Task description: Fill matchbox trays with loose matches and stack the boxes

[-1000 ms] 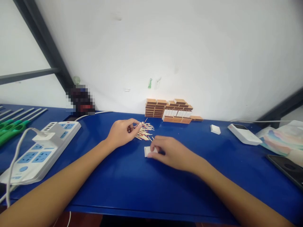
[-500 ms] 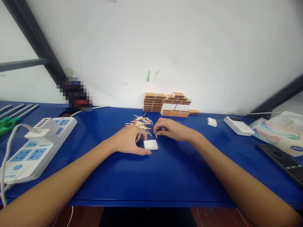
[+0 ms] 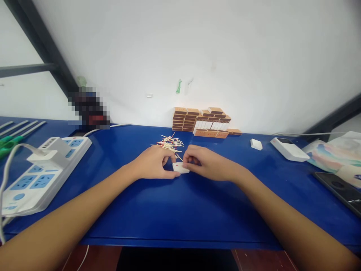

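On the blue table, a small white matchbox tray [image 3: 180, 170] lies between my hands. My left hand [image 3: 153, 162] curves around its left end, thumb at the near corner and fingers at the far corner. My right hand [image 3: 201, 162] is pinched over the tray's right part, holding a match. The match's red head [image 3: 176, 165] shows inside the tray, while the fingers hide most of its stick. Just behind my left hand is a loose pile of red-tipped matches [image 3: 171, 143].
Stacked matchboxes [image 3: 184, 120] stand against the wall. To the right are another small white tray [image 3: 256, 144], a white device [image 3: 289, 149], a plastic bag [image 3: 327, 152] and a phone [image 3: 338, 190]. A power strip [image 3: 42, 180] and green-handled scissors [image 3: 9, 145] lie left.
My right hand has brought the match leftward from beside the tray to over it. My left hand's thumb and fingers have closed in on the tray's left end.
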### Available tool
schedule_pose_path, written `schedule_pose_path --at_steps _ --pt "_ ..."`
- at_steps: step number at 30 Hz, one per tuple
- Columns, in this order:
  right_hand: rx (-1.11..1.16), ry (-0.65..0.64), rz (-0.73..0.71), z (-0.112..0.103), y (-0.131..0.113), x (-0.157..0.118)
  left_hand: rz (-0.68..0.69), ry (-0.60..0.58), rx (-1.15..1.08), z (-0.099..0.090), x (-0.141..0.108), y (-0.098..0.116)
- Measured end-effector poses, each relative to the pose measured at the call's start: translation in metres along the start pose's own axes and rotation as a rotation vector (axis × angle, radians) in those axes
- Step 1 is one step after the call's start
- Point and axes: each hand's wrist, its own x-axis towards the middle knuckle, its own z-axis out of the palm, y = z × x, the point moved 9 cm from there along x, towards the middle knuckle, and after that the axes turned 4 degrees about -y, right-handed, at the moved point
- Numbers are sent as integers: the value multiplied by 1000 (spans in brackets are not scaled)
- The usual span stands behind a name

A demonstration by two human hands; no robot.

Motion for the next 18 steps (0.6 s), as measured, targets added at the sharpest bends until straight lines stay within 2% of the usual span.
schedule_pose_path --at_steps 3,7,12,15,18 --pt "-11 54 8 2 -2 6 -1 1 20 0 0 1" --pt "-51 215 156 -3 20 17 -9 -23 30 0 0 0" --pt "4 130 293 6 39 24 26 -36 14 -2 0 1" --pt "51 82 335 8 41 23 -3 -49 -23 -2 0 0" --pt "21 95 346 4 39 20 -6 -47 -46 -2 -2 2"
